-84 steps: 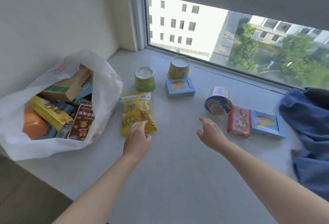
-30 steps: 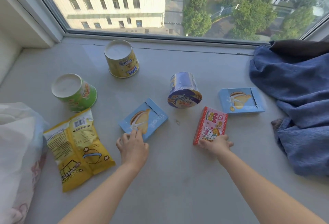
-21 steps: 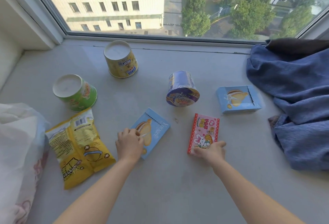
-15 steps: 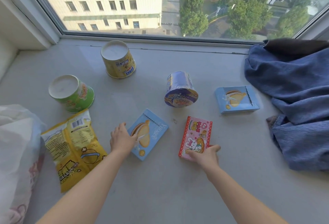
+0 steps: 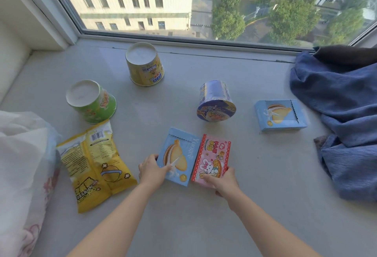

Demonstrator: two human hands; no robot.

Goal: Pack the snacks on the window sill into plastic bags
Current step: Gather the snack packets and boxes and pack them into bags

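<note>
ok so left hand (image 5: 152, 170) grips the blue box (image 5: 177, 156), right hand (image 5: 221, 181) grips the pink box (image 5: 212, 160). The boxes touch side by side on the sill (image 5: 204, 226), long sides pointing away. The bag (image 5: 20, 175) is off left, nearer the left hand.

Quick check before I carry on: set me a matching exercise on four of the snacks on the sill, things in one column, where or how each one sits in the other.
Things
1 pink box
2 nearer blue box
3 purple cup
4 yellow bag

Places or states
a tipped on its side
b held by the left hand
c lying beside the plastic bag
d held by the right hand

Pairs: 1-d, 2-b, 3-a, 4-c
</note>
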